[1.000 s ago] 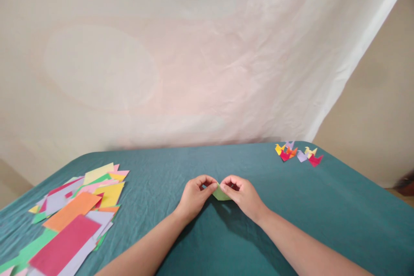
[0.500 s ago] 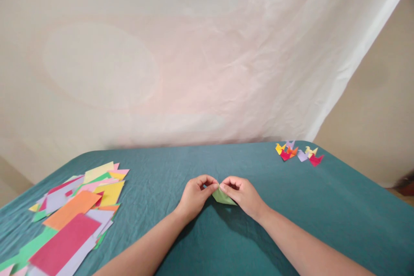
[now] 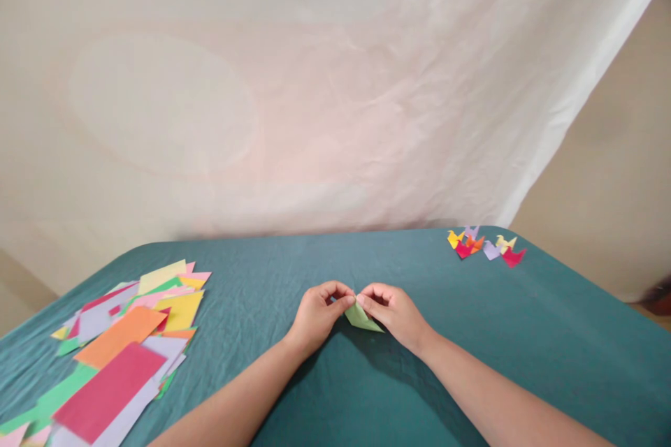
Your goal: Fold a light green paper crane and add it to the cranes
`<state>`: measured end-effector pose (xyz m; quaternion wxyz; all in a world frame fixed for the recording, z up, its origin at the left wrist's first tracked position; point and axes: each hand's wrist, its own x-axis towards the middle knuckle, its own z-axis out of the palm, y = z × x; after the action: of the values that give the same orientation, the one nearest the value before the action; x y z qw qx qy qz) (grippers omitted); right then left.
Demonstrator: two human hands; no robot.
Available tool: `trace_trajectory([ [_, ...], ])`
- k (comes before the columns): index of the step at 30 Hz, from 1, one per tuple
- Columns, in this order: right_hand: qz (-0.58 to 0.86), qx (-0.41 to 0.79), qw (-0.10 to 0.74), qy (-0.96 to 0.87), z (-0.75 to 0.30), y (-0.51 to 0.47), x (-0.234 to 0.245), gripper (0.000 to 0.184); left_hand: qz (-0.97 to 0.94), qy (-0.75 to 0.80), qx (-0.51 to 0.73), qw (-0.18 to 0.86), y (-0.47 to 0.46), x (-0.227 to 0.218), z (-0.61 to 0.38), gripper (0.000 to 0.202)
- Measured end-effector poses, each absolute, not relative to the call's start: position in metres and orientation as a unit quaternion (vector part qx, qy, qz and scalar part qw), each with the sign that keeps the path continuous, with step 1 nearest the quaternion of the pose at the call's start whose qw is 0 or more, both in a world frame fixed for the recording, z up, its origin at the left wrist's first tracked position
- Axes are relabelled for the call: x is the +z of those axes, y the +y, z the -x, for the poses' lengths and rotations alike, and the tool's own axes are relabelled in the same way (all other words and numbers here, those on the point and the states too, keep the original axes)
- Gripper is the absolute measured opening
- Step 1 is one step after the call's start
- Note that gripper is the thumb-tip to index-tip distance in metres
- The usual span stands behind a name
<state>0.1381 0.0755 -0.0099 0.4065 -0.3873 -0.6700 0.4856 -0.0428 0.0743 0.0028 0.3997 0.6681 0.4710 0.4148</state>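
Observation:
A small folded piece of light green paper (image 3: 361, 318) sits in the middle of a table covered with a teal cloth (image 3: 472, 349). My left hand (image 3: 317, 316) pinches its upper corner from the left, fingers curled. My right hand (image 3: 394, 314) pinches the same corner from the right and covers part of the paper. The fingertips of both hands meet at the paper's top.
A spread pile of coloured paper sheets (image 3: 118, 346) lies at the left near the table's edge. Several small folded paper figures (image 3: 485, 247) stand at the far right corner. A creased white backdrop (image 3: 314, 84) hangs behind the table.
The green paper has tipped slightly and shows more of its lower right flap. Both hands have stayed in place on it.

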Motion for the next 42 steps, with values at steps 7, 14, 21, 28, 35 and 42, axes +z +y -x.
trace_trajectory([
  [7,0.388,0.482,0.403,-0.675,-0.1391,0.0765,-0.0099,0.032,-0.662,0.476,0.411,0.409,0.0744,0.0053,0.042,0.017],
  [14,0.383,0.499,0.396,-0.669,-0.1394,0.0789,-0.0123,0.033,-0.662,0.475,0.411,0.41,0.0739,0.0061,0.0417,0.017],
  [21,0.385,0.508,0.39,-0.664,-0.1403,0.0809,-0.0141,0.034,-0.658,0.477,0.415,0.41,0.0738,0.0049,0.0411,0.015],
  [28,0.381,0.521,0.395,-0.654,-0.1394,0.0808,-0.0143,0.034,-0.647,0.472,0.423,0.423,0.0734,0.005,0.041,0.015],
  [35,0.371,0.54,0.4,-0.641,-0.1385,0.0807,-0.012,0.036,-0.636,0.47,0.43,0.435,0.0746,0.0018,0.0402,0.019],
  [42,0.37,0.544,0.395,-0.641,-0.1392,0.0796,-0.0118,0.035,-0.635,0.468,0.426,0.444,0.0747,-0.0004,0.0392,0.023],
])
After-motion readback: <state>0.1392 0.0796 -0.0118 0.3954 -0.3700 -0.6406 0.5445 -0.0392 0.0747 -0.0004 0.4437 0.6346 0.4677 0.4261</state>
